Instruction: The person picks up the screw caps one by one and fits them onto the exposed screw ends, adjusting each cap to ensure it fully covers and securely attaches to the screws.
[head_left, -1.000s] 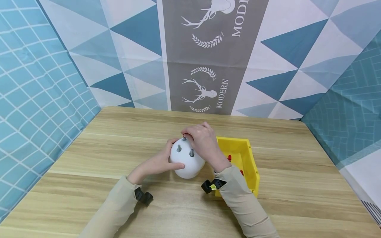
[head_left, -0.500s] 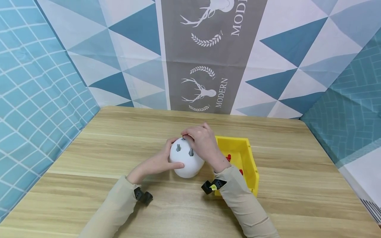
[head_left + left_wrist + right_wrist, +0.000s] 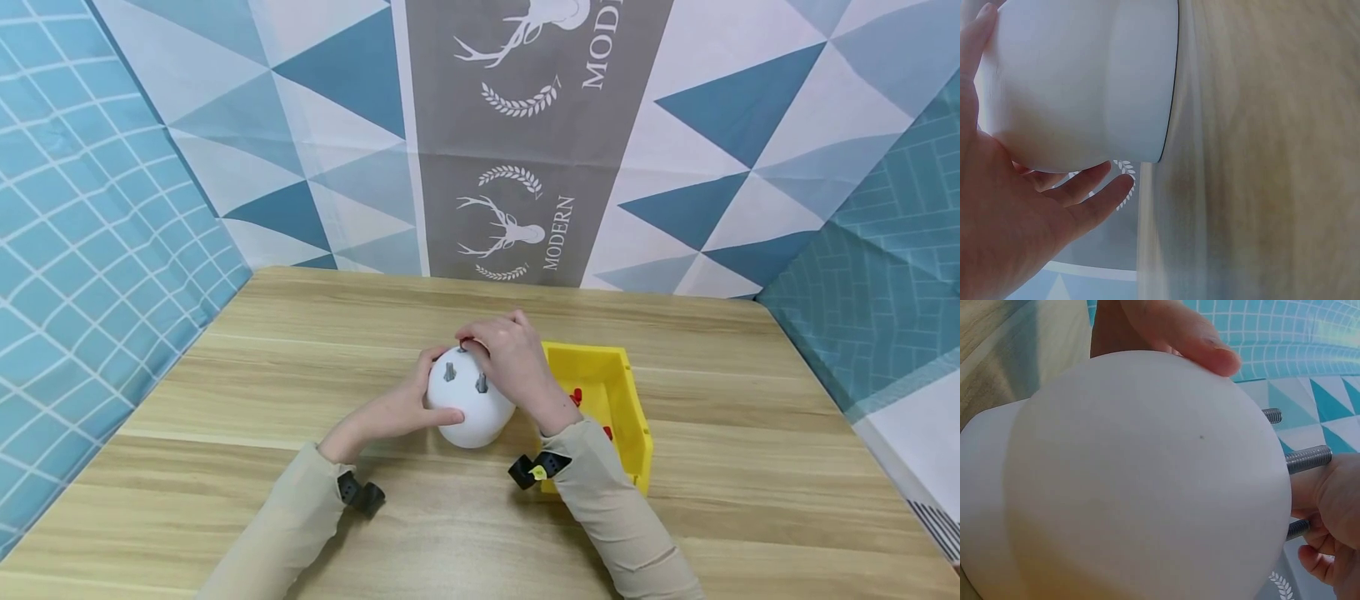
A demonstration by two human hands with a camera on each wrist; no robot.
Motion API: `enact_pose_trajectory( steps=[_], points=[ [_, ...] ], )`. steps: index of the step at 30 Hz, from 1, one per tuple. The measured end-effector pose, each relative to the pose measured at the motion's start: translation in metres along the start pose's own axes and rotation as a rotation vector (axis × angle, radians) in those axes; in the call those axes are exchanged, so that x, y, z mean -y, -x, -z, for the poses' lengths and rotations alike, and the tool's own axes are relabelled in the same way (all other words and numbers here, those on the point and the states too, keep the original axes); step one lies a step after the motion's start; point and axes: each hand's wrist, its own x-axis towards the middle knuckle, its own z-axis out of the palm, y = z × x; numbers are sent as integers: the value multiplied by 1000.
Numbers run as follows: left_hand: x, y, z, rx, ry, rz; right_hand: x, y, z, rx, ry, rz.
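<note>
A white, round-topped body with a flat-edged base stands on the table, several grey threaded studs sticking out of its top. My left hand grips its left side, thumb across the near face and fingers round the back; the left wrist view shows the palm side of this hand against the smooth wall. Over the far stud, my right hand pinches a small reddish piece between thumb and forefinger, mostly covered by the fingers. Two nearer studs are bare.
Right of the white body stands a yellow box, partly under my right forearm, with red pieces inside. The wooden table meets a patterned backdrop at its far edge. Each wrist wears a black camera.
The right fingers have shifted slightly at the far stud, and less of the reddish piece shows between them. The left hand keeps its grip, and the white body has hardly moved.
</note>
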Motion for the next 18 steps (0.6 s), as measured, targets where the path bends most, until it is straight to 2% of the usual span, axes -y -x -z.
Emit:
enact_pose_trajectory(
  steps=[5, 18],
  points=[
    [-3, 1, 1, 3, -11, 20, 1, 0, 1, 32, -22, -41],
    [-4, 1, 0, -2, -4, 32, -4, 0, 13, 32, -106, -89]
  ],
)
